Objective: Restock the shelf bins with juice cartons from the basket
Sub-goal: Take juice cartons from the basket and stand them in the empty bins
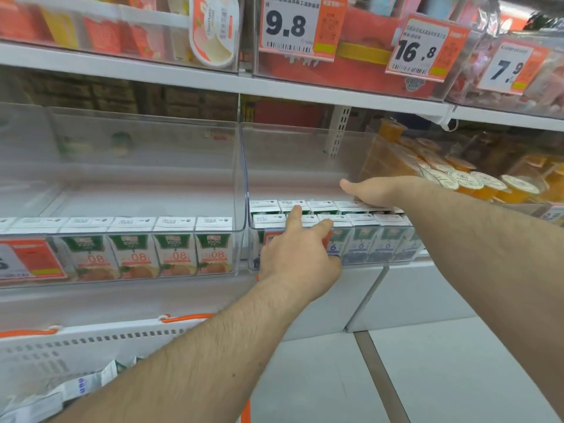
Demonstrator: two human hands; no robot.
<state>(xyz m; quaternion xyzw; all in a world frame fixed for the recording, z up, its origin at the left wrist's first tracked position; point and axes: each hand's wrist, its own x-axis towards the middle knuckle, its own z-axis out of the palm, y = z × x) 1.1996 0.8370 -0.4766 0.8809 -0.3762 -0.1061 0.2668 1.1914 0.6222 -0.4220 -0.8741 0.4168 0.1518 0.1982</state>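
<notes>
Two clear shelf bins stand side by side. The left bin (241, 178) holds a front row of peach juice cartons (175, 254). The right bin (305, 148) holds two rows of blueberry juice cartons (381, 242). My left hand (299, 254) reaches over the right bin's front rim, index and middle fingers extended and touching the carton tops. My right hand (375, 190) lies flat, palm down, on the tops of the back-row cartons, thumb stretched left. The white basket (45, 349) with orange handles sits at the lower left with several cartons (76, 389) inside.
Orange jelly cups (464, 178) fill the bin to the right. The upper shelf carries boxed goods and price tags 9.8 (287, 25), 16.8 (418, 50) and 7.9 (509, 68). Below lie a white shelf base (412, 294) and grey floor (442, 377).
</notes>
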